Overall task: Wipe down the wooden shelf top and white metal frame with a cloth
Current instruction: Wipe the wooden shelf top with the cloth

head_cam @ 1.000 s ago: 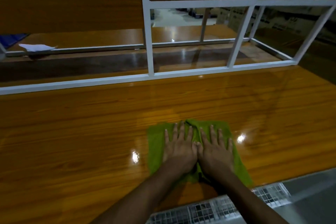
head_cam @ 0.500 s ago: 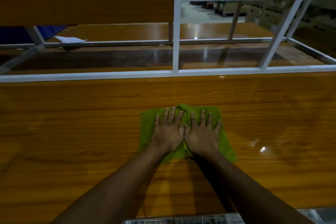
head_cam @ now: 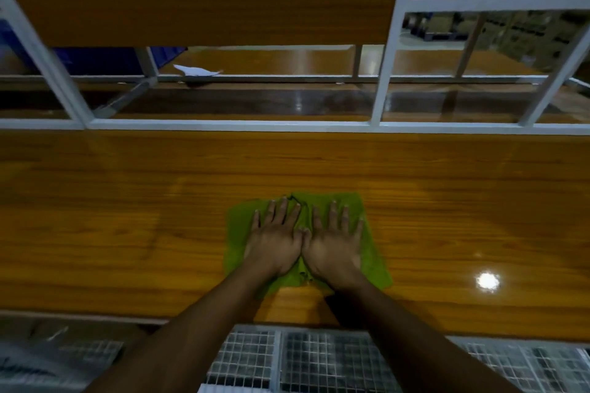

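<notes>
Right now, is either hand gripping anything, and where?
Nothing is gripped: the left hand and right hand press flat on the middle of the green rectangular cloth.

Green cloth (head_cam: 375, 260): roughly square, rumpled along its midline, spread flat on the wooden shelf top (head_cam: 127, 217), toward the near edge and slightly right of centre. The left hand (head_cam: 274, 246) and right hand (head_cam: 335, 246) lay side by side on it, palms down, fingers straight and pointing far, thumbs touching; green margins showed on all sides.

Shelf top: glossy orange-brown board with grain running left to right, spanning the full width, with one bright light reflection near its right end.

White metal frame (head_cam: 223, 126): painted square tubing. A horizontal rail ran along the far edge of the shelf top, and uprights and slanted members rose from it to a higher rail.
</notes>
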Action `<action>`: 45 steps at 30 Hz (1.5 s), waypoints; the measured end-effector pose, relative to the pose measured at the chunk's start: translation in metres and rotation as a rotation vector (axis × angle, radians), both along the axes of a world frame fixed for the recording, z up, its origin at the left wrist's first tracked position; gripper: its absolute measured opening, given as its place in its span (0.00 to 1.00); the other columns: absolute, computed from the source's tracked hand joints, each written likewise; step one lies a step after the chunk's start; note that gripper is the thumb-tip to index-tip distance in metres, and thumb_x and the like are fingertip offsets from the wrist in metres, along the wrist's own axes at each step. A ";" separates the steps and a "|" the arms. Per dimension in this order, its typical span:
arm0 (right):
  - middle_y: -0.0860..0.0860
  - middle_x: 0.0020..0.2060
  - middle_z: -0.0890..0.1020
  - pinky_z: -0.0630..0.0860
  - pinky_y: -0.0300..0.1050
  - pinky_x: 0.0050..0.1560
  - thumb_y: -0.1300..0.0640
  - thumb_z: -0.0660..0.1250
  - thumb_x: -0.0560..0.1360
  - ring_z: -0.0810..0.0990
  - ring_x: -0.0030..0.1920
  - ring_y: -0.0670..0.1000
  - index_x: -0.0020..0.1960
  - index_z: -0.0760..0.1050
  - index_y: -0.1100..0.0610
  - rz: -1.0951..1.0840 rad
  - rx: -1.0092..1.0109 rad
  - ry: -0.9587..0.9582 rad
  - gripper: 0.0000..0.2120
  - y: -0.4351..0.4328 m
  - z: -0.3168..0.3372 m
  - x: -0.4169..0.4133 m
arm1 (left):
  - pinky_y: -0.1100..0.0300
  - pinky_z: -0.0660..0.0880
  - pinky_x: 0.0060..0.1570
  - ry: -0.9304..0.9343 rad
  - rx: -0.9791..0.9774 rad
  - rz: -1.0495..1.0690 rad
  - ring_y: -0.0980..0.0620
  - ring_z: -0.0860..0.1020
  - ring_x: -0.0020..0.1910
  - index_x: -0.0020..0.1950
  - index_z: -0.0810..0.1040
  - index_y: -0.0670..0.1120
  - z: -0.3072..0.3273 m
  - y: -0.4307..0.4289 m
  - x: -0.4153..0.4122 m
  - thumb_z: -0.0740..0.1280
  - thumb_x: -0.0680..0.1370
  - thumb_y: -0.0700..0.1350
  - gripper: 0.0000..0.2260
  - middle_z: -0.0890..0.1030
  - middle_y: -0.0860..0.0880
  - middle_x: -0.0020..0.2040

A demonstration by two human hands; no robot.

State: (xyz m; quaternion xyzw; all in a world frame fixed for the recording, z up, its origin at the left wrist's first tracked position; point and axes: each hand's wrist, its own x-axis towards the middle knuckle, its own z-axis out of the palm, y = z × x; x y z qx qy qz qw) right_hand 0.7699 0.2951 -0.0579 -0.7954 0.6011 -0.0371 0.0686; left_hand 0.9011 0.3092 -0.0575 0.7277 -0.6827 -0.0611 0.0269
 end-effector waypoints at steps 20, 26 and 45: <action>0.54 0.79 0.46 0.29 0.59 0.70 0.36 0.28 0.76 0.43 0.79 0.57 0.77 0.44 0.44 0.070 -0.040 -0.034 0.32 0.116 -0.009 0.063 | 0.41 0.41 0.76 -0.031 -0.033 0.017 0.47 0.39 0.79 0.81 0.45 0.53 0.001 0.130 0.059 0.32 0.75 0.60 0.34 0.41 0.48 0.81; 0.51 0.78 0.36 0.33 0.61 0.74 0.38 0.27 0.73 0.35 0.79 0.56 0.80 0.41 0.44 0.121 0.004 -0.025 0.36 0.088 0.002 0.063 | 0.42 0.41 0.76 -0.020 -0.047 -0.035 0.47 0.40 0.79 0.81 0.45 0.51 0.002 0.099 0.064 0.29 0.73 0.59 0.36 0.42 0.48 0.81; 0.53 0.79 0.38 0.36 0.64 0.75 0.39 0.39 0.82 0.35 0.79 0.57 0.80 0.38 0.44 0.050 0.051 0.020 0.28 -0.104 -0.001 0.095 | 0.42 0.40 0.76 -0.001 -0.008 0.011 0.47 0.38 0.79 0.81 0.42 0.54 -0.002 -0.094 0.093 0.40 0.83 0.60 0.27 0.38 0.49 0.80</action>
